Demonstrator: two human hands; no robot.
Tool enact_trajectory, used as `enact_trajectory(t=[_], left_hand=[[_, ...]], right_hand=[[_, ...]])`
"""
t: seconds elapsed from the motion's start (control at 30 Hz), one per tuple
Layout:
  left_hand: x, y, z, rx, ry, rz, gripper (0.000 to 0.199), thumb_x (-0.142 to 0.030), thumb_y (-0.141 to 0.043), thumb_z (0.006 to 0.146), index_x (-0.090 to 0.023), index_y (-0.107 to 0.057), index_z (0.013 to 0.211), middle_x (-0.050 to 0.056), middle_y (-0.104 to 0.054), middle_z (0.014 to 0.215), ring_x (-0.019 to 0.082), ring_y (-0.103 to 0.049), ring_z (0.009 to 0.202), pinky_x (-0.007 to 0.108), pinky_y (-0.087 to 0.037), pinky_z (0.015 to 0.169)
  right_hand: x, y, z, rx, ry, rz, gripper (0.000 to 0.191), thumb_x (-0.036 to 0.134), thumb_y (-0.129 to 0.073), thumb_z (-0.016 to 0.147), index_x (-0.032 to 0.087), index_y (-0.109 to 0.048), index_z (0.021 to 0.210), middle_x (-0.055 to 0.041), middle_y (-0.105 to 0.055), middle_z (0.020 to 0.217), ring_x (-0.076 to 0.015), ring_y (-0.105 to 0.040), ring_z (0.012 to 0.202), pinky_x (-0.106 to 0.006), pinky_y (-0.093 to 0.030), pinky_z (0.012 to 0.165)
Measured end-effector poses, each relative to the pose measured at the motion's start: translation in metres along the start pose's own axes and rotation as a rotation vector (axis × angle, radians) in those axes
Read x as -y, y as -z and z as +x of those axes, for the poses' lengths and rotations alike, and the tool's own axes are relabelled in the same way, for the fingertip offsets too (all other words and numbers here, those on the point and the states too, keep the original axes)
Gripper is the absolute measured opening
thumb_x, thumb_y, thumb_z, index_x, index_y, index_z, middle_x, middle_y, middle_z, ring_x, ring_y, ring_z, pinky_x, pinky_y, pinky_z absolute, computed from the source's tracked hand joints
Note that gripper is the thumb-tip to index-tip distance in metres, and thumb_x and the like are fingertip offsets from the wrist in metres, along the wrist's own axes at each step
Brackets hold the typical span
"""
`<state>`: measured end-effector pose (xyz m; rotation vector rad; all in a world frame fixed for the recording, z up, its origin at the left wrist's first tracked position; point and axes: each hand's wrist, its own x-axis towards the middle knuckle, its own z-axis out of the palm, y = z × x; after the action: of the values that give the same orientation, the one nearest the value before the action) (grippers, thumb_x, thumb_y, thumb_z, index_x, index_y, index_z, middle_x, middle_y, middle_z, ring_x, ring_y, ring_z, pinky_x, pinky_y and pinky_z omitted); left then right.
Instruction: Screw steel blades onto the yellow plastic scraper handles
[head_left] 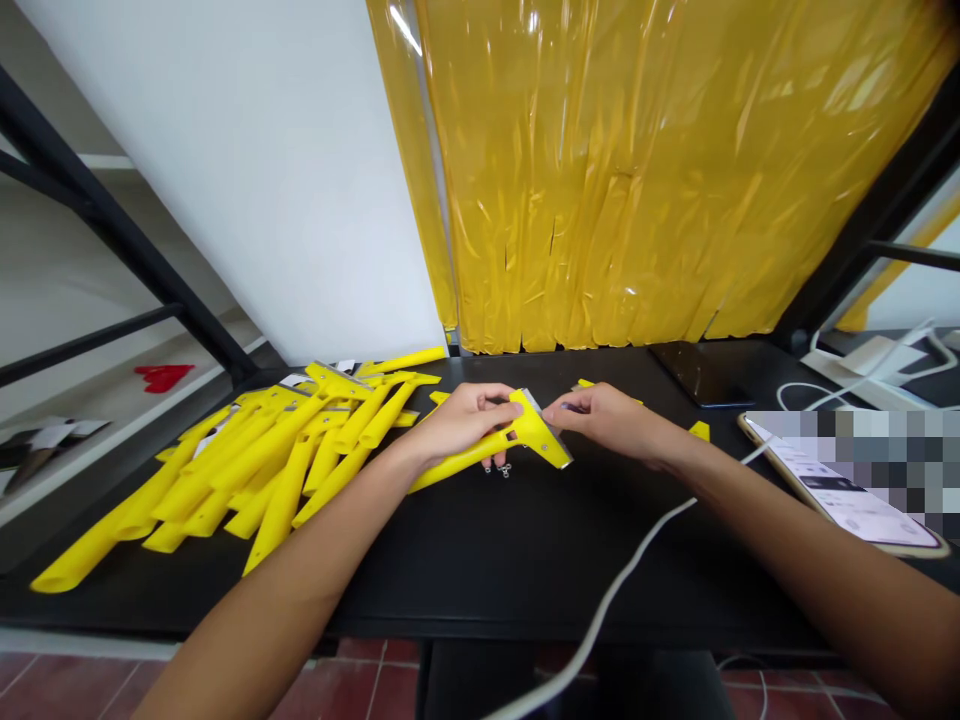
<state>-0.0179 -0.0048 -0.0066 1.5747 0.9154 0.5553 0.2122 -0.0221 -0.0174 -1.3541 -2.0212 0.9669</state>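
Yellow plastic scrapers (277, 450) lie heaped at the left end of the black bench (465, 570) I watch through the head camera, their tube-like handles pointing mostly towards me. Right of the heap, the left hand (466, 420) grips one yellow scraper (534, 432) above the bench, thumb and fingers closed around it near its head, handle slanting down to the left. Small metal pieces (505, 470) show by those fingertips; whether held or lying loose, I cannot tell. At the scraper's metal edge (538, 405), the right hand (604, 415) has its fingers pressed together; what sits between them I cannot make out. Farther right lies a lit phone (817, 485).
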Motion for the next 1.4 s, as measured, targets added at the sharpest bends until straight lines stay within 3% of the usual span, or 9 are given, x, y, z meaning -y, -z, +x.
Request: enact_trajectory(t=[0.17, 0.37, 0.5, 0.67, 0.87, 1.0, 1.1, 1.23, 1.4], left_hand=[[0.001, 0.000, 0.001, 0.047, -0.011, -0.006, 0.033, -0.041, -0.062, 0.090, -0.016, -0.063, 0.111, 0.005, -0.070, 0.072, 0.016, -0.066, 0.051, 0.022, -0.048, 0.042], [-0.001, 0.003, 0.000, 0.032, 0.021, 0.012, 0.032, -0.043, -0.059, 0.091, -0.015, -0.064, 0.106, 0.008, -0.073, 0.079, 0.015, -0.064, 0.050, 0.024, -0.048, 0.041], [0.000, 0.004, 0.000, -0.040, 0.049, 0.068, 0.033, -0.042, -0.063, 0.089, -0.016, -0.061, 0.110, 0.007, -0.072, 0.076, 0.017, -0.065, 0.050, 0.026, -0.048, 0.042], [-0.005, 0.007, -0.005, -0.078, 0.064, 0.081, 0.032, -0.039, -0.066, 0.089, -0.017, -0.061, 0.111, 0.003, -0.067, 0.071, 0.017, -0.067, 0.055, 0.026, -0.049, 0.046], [-0.016, 0.017, -0.012, -0.094, -0.097, 0.106, 0.025, -0.036, -0.071, 0.084, -0.016, -0.064, 0.099, 0.004, -0.069, 0.085, 0.018, -0.070, 0.072, 0.030, -0.054, 0.064], [-0.018, 0.017, -0.014, -0.236, -0.328, 0.420, 0.019, -0.033, -0.069, 0.087, -0.018, -0.071, 0.099, 0.005, -0.072, 0.097, 0.020, -0.069, 0.090, 0.034, -0.052, 0.083], [-0.012, 0.011, -0.014, -0.155, -0.471, 0.759, 0.019, -0.027, -0.062, 0.092, -0.022, -0.074, 0.105, 0.006, -0.071, 0.111, 0.020, -0.066, 0.101, 0.035, -0.048, 0.092], [0.001, 0.006, -0.010, -0.003, -0.465, 0.949, 0.029, -0.023, -0.065, 0.089, -0.023, -0.070, 0.118, 0.008, -0.068, 0.117, 0.021, -0.064, 0.103, 0.033, -0.047, 0.092], [0.009, 0.007, -0.007, -0.047, -0.358, 1.005, 0.041, -0.030, -0.067, 0.087, -0.025, -0.063, 0.127, 0.009, -0.069, 0.113, 0.025, -0.064, 0.104, 0.035, -0.045, 0.090]], right_hand=[[0.003, -0.001, -0.003, 0.047, -0.061, 0.181, 0.032, 0.047, -0.061, 0.085, 0.018, -0.074, 0.087, 0.0052, -0.047, 0.060, -0.0078, -0.027, 0.051, -0.025, -0.022, 0.050], [0.003, 0.005, 0.001, -0.079, -0.078, 0.129, 0.033, 0.049, -0.060, 0.085, 0.018, -0.074, 0.084, 0.0007, -0.060, 0.068, -0.0100, -0.043, 0.055, -0.025, -0.031, 0.052], [-0.016, 0.021, 0.010, -0.165, -0.138, -0.194, 0.032, 0.044, -0.055, 0.088, 0.020, -0.075, 0.085, -0.0048, -0.069, 0.071, -0.0168, -0.057, 0.060, -0.028, -0.038, 0.053], [-0.036, 0.028, 0.014, -0.196, -0.238, -0.647, 0.030, 0.040, -0.056, 0.086, 0.023, -0.078, 0.098, -0.0121, -0.075, 0.094, -0.0292, -0.069, 0.083, -0.034, -0.044, 0.063], [-0.016, 0.021, 0.005, -0.350, -0.013, -0.652, 0.032, 0.045, -0.053, 0.090, 0.023, -0.074, 0.098, -0.0086, -0.074, 0.100, -0.0270, -0.069, 0.090, -0.036, -0.047, 0.075], [-0.004, 0.020, 0.002, -0.404, 0.113, -0.485, 0.030, 0.041, -0.052, 0.093, 0.022, -0.074, 0.095, -0.0055, -0.074, 0.095, -0.0210, -0.067, 0.086, -0.032, -0.048, 0.078], [-0.003, 0.017, 0.002, -0.319, 0.190, -0.416, 0.029, 0.042, -0.053, 0.093, 0.022, -0.074, 0.095, -0.0040, -0.073, 0.094, -0.0186, -0.066, 0.082, -0.030, -0.048, 0.075], [-0.008, 0.008, 0.002, -0.160, 0.255, -0.432, 0.034, 0.046, -0.060, 0.089, 0.021, -0.071, 0.108, -0.0059, -0.071, 0.099, -0.0210, -0.066, 0.090, -0.033, -0.049, 0.082], [-0.014, -0.002, -0.001, -0.005, 0.387, -0.414, 0.078, 0.062, -0.071, 0.076, 0.023, -0.049, 0.140, -0.0122, -0.057, 0.137, -0.0296, -0.060, 0.118, -0.043, -0.049, 0.096]])
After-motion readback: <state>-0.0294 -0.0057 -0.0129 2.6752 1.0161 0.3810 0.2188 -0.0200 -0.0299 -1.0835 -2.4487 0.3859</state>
